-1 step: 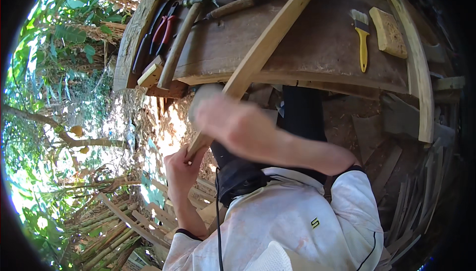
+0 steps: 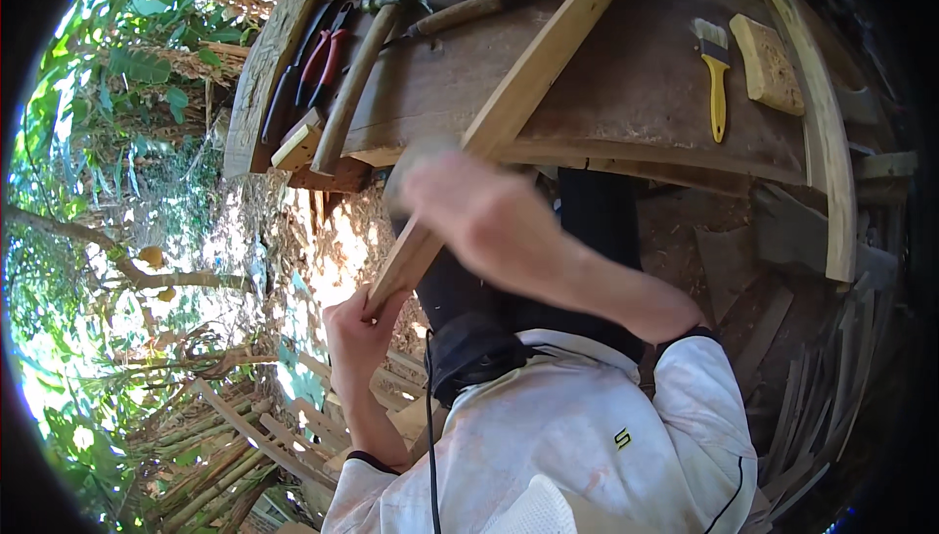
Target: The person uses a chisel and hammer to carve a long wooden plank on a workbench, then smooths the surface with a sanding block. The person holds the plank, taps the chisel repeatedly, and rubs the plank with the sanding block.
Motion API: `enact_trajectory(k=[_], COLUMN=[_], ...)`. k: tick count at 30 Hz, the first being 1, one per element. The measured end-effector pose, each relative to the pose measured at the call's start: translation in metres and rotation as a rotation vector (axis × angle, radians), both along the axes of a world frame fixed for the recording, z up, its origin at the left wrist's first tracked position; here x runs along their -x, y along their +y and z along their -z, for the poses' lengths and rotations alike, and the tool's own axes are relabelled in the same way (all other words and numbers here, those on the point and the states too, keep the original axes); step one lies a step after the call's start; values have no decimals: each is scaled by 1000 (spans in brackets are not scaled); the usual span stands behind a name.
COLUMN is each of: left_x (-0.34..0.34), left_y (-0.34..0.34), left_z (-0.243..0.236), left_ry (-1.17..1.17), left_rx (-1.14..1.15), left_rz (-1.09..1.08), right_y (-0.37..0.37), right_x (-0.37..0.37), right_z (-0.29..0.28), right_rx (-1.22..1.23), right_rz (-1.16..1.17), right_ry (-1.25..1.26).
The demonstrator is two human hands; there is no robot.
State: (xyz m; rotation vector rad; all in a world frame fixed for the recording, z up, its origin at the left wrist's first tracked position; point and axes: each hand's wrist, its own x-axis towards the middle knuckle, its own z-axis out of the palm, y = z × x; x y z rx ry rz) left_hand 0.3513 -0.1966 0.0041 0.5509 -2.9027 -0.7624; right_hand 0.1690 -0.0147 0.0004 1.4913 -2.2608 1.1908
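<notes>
A long wooden plank (image 2: 529, 70) lies diagonally from the workbench (image 2: 626, 94) down toward me. My left hand (image 2: 357, 333) is closed round its lower end. My right hand (image 2: 465, 206) crosses the plank higher up, blurred, its fingers apparently closed on a pale grey thing (image 2: 416, 157) that is too smeared to make out. On the bench's left part lie red-handled pliers (image 2: 318, 69), a hammer (image 2: 347, 94) and other wooden-handled tools (image 2: 455, 14).
A yellow-handled brush (image 2: 714, 89), a wooden block (image 2: 768, 65) and a curved strip (image 2: 836, 211) are on the bench's right. Loose boards (image 2: 812, 378) lie at lower right. Poles (image 2: 220, 446), a branch (image 2: 117, 260) and foliage are at the left.
My right hand, with the blurred grey thing, has shifted a little up and to the right along the plank. My left hand stays at the lower end.
</notes>
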Motion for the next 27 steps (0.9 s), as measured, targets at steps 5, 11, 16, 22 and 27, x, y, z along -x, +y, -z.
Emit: enact_trajectory(k=[5, 11, 16, 22, 27], left_x=[5, -24, -15, -16, -13], left_y=[5, 4, -5, 3, -9], left_z=[2, 44, 59, 66, 64], left_ry=[-109, -203, -159, -64, -151], left_rx=[-362, -1057, -1092, -1130, -1016], left_rz=[81, -120, -58, -78, -28], right_y=[-10, 21, 22, 35, 36], right_x=[-30, 17, -39, -13, -36], right_z=[24, 38, 41, 38, 51], right_rx=[185, -5, -2, -147, 13], right_rz=[-34, 122, -117, 110, -170], right_ry=[105, 50, 46, 84, 40])
